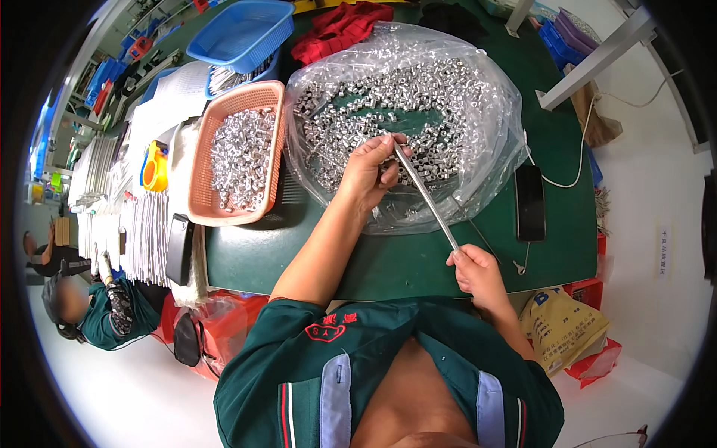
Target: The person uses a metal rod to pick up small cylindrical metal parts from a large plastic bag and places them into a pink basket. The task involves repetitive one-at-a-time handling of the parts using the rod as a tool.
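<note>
A slim, shiny metal rod (427, 196) runs slantwise between my hands, over the near part of a clear plastic bag (499, 153). My left hand (366, 173) pinches its upper end between thumb and fingers. Around its lower end, above the green table (314, 267), my right hand (480, 276) is closed. Spread on the bag are many small silvery metal sleeves (455, 84), with a thinner patch in the middle. Whether a sleeve sits at the rod's upper end is hidden by my left fingers.
Left of the bag, an orange basket (200, 160) holds more small metal pieces. Behind it stand stacked blue baskets (240, 37) and a red cloth (340, 31). A black phone (530, 203) lies at right, another dark phone (179, 249) at left. A person (112, 310) sits far left.
</note>
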Action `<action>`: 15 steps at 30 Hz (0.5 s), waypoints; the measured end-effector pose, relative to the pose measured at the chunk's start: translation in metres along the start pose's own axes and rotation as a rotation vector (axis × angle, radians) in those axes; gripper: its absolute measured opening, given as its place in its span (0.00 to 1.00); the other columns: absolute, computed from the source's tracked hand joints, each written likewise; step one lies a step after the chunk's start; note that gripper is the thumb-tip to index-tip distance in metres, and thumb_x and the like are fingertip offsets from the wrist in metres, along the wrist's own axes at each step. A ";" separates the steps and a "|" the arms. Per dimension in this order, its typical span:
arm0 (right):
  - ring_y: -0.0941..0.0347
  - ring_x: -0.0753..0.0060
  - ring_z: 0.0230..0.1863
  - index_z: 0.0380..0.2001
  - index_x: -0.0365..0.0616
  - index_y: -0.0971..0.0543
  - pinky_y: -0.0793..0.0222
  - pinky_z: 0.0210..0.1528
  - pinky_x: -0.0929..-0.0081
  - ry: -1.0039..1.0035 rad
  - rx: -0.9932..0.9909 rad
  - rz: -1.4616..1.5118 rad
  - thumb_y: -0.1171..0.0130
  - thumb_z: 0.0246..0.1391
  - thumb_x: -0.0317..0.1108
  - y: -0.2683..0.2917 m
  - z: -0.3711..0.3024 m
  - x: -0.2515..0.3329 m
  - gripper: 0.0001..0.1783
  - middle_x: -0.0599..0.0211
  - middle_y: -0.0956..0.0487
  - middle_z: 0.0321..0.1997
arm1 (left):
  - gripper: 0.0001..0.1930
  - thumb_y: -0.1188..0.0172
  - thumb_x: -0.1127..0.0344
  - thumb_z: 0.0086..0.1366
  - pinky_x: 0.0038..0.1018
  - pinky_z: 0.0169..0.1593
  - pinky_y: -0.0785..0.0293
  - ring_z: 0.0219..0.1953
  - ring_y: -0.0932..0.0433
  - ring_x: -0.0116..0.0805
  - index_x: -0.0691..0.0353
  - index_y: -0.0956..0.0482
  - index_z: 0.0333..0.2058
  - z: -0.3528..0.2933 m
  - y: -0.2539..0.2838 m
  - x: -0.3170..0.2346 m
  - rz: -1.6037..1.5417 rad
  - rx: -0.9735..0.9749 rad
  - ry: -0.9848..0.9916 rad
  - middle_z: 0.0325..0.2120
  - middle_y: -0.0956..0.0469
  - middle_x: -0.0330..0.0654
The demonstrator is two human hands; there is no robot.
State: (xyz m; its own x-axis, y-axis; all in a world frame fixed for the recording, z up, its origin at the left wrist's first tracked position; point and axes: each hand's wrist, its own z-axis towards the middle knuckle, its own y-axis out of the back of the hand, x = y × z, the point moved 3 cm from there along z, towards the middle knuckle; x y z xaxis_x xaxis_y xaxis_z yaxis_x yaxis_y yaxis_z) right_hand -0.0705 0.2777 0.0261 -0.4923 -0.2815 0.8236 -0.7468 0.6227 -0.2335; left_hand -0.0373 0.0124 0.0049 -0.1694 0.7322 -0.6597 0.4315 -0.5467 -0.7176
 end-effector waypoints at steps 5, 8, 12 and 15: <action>0.52 0.93 0.14 0.30 0.39 0.28 0.59 0.15 0.89 0.005 0.022 0.027 0.51 0.63 0.34 -0.002 0.000 0.007 0.11 0.84 0.42 0.16 | 0.16 0.55 0.55 0.71 0.16 0.15 0.48 0.14 0.41 0.20 0.64 0.28 0.39 -0.004 -0.001 -0.003 -0.005 -0.090 -0.009 0.28 0.27 0.40; 0.52 0.93 0.14 0.30 0.39 0.28 0.59 0.15 0.89 0.036 0.057 0.046 0.51 0.63 0.35 -0.006 0.002 0.021 0.11 0.84 0.42 0.16 | 0.17 0.54 0.54 0.71 0.17 0.15 0.51 0.13 0.44 0.20 0.61 0.27 0.32 -0.008 0.003 -0.007 -0.060 -0.152 -0.012 0.20 0.33 0.35; 0.51 0.92 0.14 0.31 0.39 0.28 0.58 0.15 0.88 0.084 0.158 -0.015 0.51 0.63 0.35 -0.022 0.023 0.047 0.10 0.84 0.42 0.16 | 0.15 0.51 0.54 0.70 0.17 0.15 0.54 0.11 0.47 0.18 0.59 0.27 0.32 -0.039 -0.009 -0.010 0.128 -0.045 0.111 0.17 0.35 0.31; 0.49 0.91 0.15 0.31 0.39 0.28 0.55 0.15 0.87 0.150 0.251 -0.096 0.50 0.62 0.34 -0.055 0.045 0.069 0.10 0.82 0.40 0.16 | 0.13 0.49 0.56 0.69 0.17 0.15 0.54 0.12 0.47 0.17 0.60 0.27 0.33 -0.067 -0.023 -0.009 0.165 -0.012 0.073 0.17 0.35 0.31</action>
State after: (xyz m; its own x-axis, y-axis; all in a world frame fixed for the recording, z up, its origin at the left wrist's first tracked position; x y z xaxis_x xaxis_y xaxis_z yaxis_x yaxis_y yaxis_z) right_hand -0.0832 0.1911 0.0729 -0.3562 -0.2077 0.9110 -0.8832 0.3932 -0.2556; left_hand 0.0135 0.0455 0.0428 -0.0313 0.6606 -0.7501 0.4585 -0.6573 -0.5981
